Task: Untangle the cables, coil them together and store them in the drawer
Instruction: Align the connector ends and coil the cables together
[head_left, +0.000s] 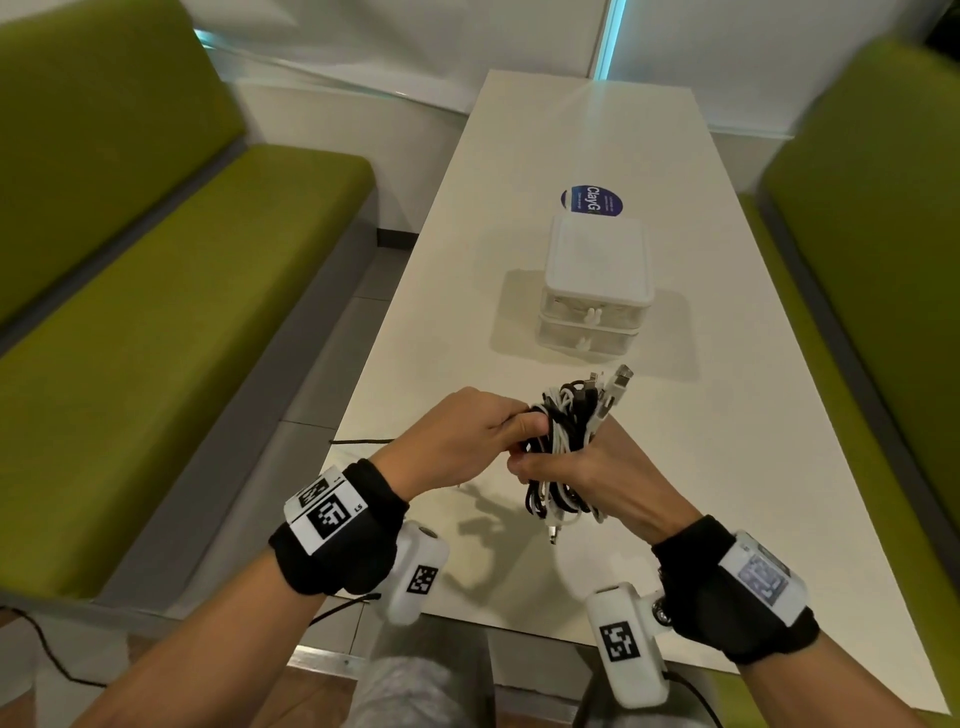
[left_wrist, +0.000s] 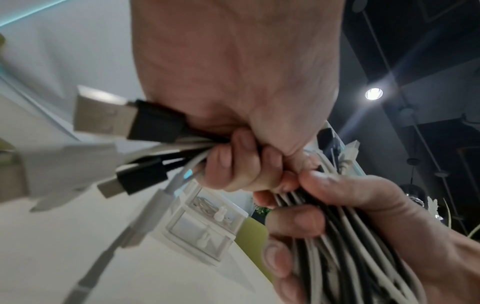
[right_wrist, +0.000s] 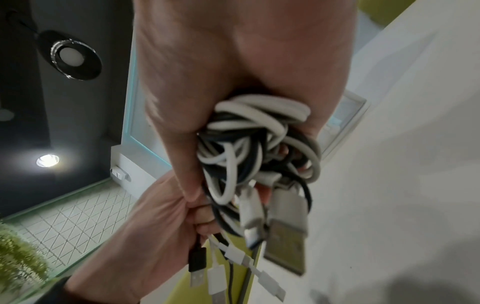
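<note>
Both hands, the left hand and right hand, clamp round a bundle of black and white cables at lower centre (plugs gathered at one end, apparently to keep the coil from springing loose). Beyond, at frame centre, closed drawers wait on the white table, flanked by green benches.

The drawers sit on the table, with a sticker just behind them. The cables are in front of the drawers, above the table. Benches stand left and right.
</note>
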